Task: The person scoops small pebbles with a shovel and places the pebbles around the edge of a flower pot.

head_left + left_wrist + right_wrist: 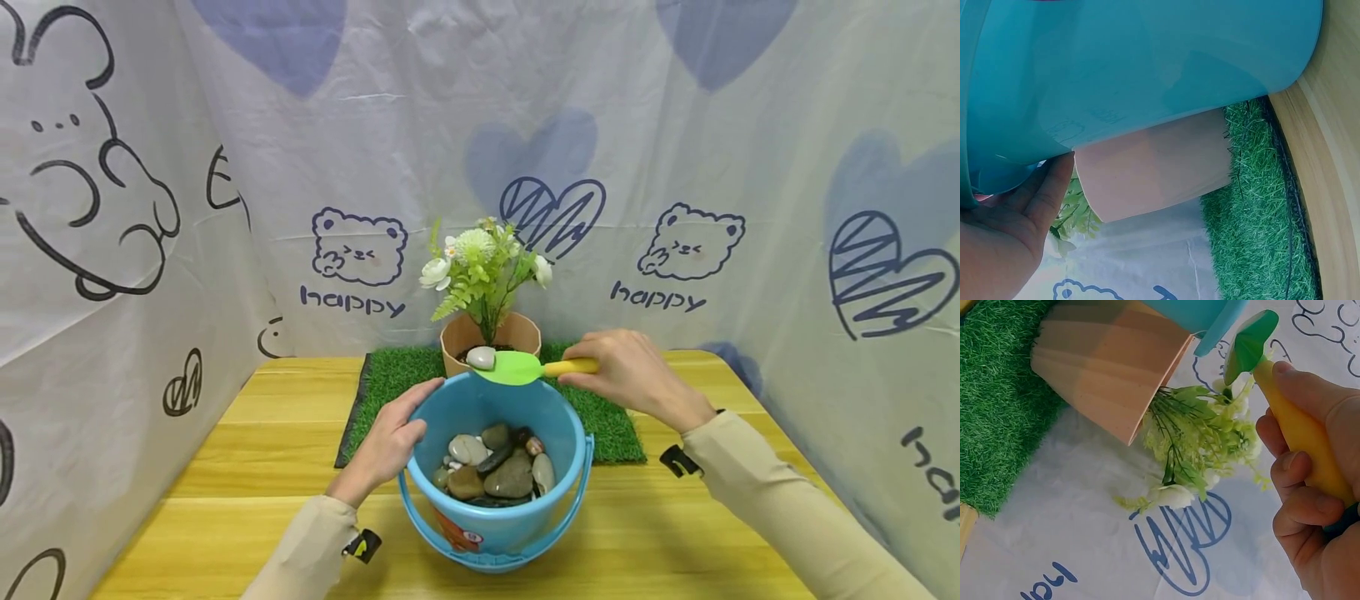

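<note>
pass: tbl [225, 475] btwn L sleeve [311, 542] & curtain [112, 350] | blk: bucket [525, 527] ctr, pot [1110, 362] + flowers [480, 267] behind

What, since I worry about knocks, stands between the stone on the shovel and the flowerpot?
Nothing visible: the stone on the shovel overlaps the flowerpot in the head view; the bucket rim appears lower.

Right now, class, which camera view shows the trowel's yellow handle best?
The right wrist view: the yellow handle looks large and close there, with a long stretch in sight. The head view shows only its front end, between the green blade and the right hand. The left wrist view shows none of it.
</note>
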Tool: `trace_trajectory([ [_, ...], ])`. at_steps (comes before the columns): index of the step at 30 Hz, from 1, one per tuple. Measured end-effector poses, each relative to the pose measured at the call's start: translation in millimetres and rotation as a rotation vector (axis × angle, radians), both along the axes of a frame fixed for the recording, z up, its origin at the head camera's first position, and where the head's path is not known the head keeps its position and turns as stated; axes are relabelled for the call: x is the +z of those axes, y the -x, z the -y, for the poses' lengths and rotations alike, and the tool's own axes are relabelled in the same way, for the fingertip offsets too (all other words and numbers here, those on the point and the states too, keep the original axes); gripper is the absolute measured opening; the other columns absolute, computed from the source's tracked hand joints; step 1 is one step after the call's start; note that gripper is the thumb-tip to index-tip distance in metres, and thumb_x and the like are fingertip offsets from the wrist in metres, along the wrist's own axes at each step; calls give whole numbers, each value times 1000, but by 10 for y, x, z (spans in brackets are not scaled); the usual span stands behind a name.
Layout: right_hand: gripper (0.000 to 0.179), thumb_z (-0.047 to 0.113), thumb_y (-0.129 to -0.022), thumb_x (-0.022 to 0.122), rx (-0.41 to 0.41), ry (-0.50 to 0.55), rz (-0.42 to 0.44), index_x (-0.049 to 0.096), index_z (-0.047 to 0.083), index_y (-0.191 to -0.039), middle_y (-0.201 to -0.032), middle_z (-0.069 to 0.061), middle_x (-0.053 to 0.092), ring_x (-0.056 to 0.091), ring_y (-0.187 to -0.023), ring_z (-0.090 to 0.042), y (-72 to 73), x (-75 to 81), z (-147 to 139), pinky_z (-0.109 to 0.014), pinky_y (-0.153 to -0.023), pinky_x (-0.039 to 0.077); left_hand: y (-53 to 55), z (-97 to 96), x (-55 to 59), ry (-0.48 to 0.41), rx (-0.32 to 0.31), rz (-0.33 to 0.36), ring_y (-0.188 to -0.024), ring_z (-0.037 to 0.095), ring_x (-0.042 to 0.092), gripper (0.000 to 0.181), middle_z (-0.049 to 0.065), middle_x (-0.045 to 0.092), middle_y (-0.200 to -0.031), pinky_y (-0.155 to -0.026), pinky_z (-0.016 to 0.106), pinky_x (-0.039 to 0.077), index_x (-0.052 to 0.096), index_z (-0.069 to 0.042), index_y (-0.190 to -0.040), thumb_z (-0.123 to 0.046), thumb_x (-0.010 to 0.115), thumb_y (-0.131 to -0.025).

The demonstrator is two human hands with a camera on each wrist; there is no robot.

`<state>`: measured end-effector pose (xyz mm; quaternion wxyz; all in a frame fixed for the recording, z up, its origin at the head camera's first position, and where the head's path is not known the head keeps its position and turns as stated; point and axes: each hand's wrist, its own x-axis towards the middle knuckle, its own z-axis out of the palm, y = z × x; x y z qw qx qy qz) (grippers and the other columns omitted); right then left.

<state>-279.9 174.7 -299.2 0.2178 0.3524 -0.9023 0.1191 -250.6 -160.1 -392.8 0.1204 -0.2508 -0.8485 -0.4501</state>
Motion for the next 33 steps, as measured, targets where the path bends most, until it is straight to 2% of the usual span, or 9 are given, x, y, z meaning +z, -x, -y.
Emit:
trace_trajectory([
  [6,25,32,-82,77,-7,12,0,78,12,-98,-82,1,72,52,-59,-4,28,-6,5,-21,-51,41,3,3,3,2,0,-8,-122,35,57,66,14,51,-144,-93,51,48,46,-9,-147,1,40,-82],
  [12,25,30,-83,76,-11,31,13,78,11,-98,-77,1,70,46,-53,-2,82,0,28,-21,-47,38,3,2,12,5,1,-20,-122,34,57,66,15,52,-144,-94,50,48,47,-8,-146,1,41,-81],
  [22,27,34,-82,76,-60,19,36,78,11,-98,-78,0,70,48,-54,-4,272,-65,108,-22,-49,40,7,1,8,9,1,-27,-121,34,58,66,15,52,-144,-94,50,48,47,-5,-146,1,41,-81],
  [33,28,37,-83,75,-98,16,67,78,12,-96,-76,2,68,49,-54,-6,464,-168,200,-24,-50,41,2,4,14,17,2,-30,-121,33,58,66,15,53,-143,-95,50,48,47,-7,-145,1,41,-81],
])
